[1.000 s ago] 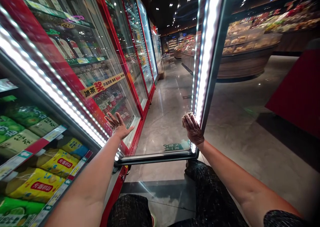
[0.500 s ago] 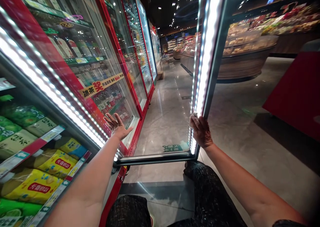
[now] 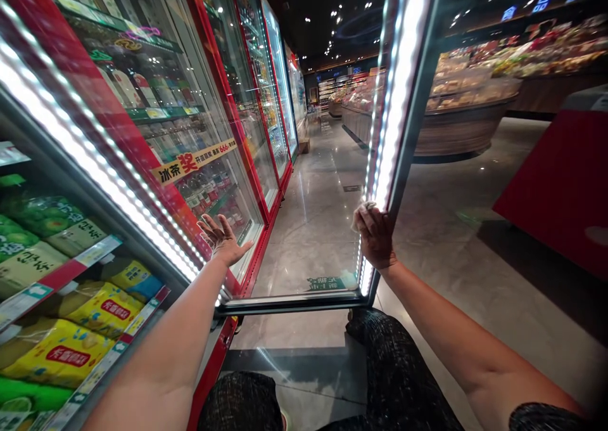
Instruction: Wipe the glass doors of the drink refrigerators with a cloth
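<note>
An open glass fridge door stands before me, with its dark lower frame [image 3: 294,304] just above the floor. My left hand [image 3: 222,244] has its fingers spread, palm towards the pane, and seems to rest on the glass near the hinge side. At the door's outer edge, my right hand [image 3: 379,239] is closed around a crumpled pale cloth [image 3: 357,219]. This cloth is pressed to the inner side of the door beside the bright light strip [image 3: 398,101]. Part of the cloth is hidden under the fingers.
Fridge shelves at left hold yellow bags [image 3: 71,353] and green packs [image 3: 42,218]. Red-framed fridges with a yellow promotional strip [image 3: 197,160] line the aisle beyond the pane. A round produce stand [image 3: 465,130] and a red unit [image 3: 555,184] stand to the right. My knees [image 3: 399,355] are below the door.
My right hand has shifted a little to the left with the cloth, away from the door's outer edge. My left hand keeps its place on the pane. The view has tilted slightly.
</note>
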`<state>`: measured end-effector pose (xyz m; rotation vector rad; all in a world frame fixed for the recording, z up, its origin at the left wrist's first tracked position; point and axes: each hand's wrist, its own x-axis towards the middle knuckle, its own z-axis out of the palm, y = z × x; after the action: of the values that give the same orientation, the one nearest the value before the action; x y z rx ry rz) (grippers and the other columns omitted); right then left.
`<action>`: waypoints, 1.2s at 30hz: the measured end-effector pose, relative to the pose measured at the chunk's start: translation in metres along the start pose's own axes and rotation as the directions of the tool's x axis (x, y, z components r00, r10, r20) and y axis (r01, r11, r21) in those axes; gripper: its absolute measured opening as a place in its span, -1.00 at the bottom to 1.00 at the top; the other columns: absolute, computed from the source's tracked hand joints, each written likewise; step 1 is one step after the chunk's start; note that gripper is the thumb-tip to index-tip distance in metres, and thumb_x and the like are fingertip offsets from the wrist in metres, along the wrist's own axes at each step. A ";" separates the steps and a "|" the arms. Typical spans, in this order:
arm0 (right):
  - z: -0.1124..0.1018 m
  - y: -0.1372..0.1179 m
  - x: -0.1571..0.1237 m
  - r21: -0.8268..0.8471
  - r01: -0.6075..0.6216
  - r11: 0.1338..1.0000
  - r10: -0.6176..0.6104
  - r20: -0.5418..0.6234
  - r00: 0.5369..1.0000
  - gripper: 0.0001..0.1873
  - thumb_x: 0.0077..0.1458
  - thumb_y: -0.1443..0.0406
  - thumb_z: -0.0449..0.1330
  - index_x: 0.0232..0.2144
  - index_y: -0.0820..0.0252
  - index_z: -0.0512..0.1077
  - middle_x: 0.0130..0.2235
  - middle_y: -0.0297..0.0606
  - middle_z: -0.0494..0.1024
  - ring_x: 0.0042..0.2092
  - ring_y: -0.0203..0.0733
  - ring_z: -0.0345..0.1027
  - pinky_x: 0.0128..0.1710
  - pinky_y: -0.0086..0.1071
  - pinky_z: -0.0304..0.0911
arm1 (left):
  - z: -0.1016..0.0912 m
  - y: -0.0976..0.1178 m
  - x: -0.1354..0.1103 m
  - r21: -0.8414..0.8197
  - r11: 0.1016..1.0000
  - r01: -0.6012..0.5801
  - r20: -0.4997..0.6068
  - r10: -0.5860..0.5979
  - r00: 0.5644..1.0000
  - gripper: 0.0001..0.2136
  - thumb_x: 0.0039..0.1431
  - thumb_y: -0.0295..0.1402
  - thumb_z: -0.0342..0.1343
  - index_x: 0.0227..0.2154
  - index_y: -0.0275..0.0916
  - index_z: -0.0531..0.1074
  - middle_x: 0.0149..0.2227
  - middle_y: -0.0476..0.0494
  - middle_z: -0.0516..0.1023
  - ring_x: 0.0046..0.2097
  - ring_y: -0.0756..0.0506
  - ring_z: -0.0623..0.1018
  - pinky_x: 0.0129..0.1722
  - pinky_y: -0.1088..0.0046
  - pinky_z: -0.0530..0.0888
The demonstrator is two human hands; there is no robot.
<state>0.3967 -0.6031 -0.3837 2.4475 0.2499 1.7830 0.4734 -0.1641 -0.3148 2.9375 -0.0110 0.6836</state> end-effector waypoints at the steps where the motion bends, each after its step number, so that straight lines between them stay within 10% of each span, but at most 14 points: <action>1: -0.002 0.000 -0.006 0.009 0.034 0.999 -0.034 0.021 0.999 -0.30 0.34 0.49 -0.01 0.45 0.02 0.07 0.33 -0.25 0.43 0.48 -0.16 -0.04 0.53 -0.13 -0.22 | 0.000 0.000 0.000 0.001 1.000 -0.001 -0.002 0.001 1.000 0.29 0.03 0.14 0.24 0.45 -0.57 -0.47 0.48 -0.67 -0.53 0.49 -0.57 -0.39 0.38 -0.25 0.02; 12: -0.004 -0.009 0.051 0.061 -0.084 0.995 0.085 -0.017 0.996 -0.32 0.34 0.50 -0.02 0.45 0.18 0.08 0.39 -0.03 0.31 0.48 0.06 -0.04 0.46 0.11 -0.06 | 0.003 0.000 0.000 0.011 1.000 -0.010 -0.008 0.010 1.000 0.29 0.03 0.16 0.24 0.45 -0.56 -0.47 0.48 -0.71 -0.46 0.48 -0.60 -0.35 0.37 -0.30 -0.01; 20: 0.003 -0.022 0.006 0.156 0.013 0.988 -0.027 0.086 0.996 -0.25 0.29 0.52 0.01 0.47 0.15 0.01 0.43 0.00 0.22 0.49 0.11 -0.06 0.40 0.09 0.14 | 0.002 0.001 0.000 0.011 1.000 -0.016 -0.026 0.016 1.000 0.28 0.01 0.13 0.28 0.45 -0.58 -0.40 0.47 -0.74 -0.46 0.48 -0.62 -0.32 0.36 -0.33 -0.01; 28: 0.020 -0.042 0.045 0.299 -0.144 0.943 0.155 -0.015 0.988 -0.10 0.26 0.47 0.05 0.51 0.09 -0.23 0.52 -0.02 -0.09 0.53 0.19 -0.31 0.43 0.28 -0.05 | 0.004 0.001 0.000 -0.020 1.000 -0.020 -0.029 0.020 0.999 0.28 0.00 0.09 0.31 0.45 -0.61 -0.38 0.45 -0.76 -0.48 0.48 -0.62 -0.34 0.36 -0.31 0.01; 36: 0.026 -0.059 0.016 0.318 0.011 0.948 -0.062 0.150 0.987 -0.19 0.28 0.50 0.00 0.49 0.00 -0.07 0.50 -0.08 0.04 0.47 0.10 0.01 0.40 0.16 0.11 | 0.003 -0.001 0.000 -0.079 0.997 -0.018 -0.028 0.016 0.999 0.22 0.01 0.03 0.33 0.47 -0.54 -0.29 0.45 -0.70 -0.55 0.47 -0.59 -0.40 0.35 -0.37 -0.05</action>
<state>0.4216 -0.5415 -0.3876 2.7613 0.6070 1.6299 0.4745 -0.1634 -0.3182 2.8554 -0.0590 0.7081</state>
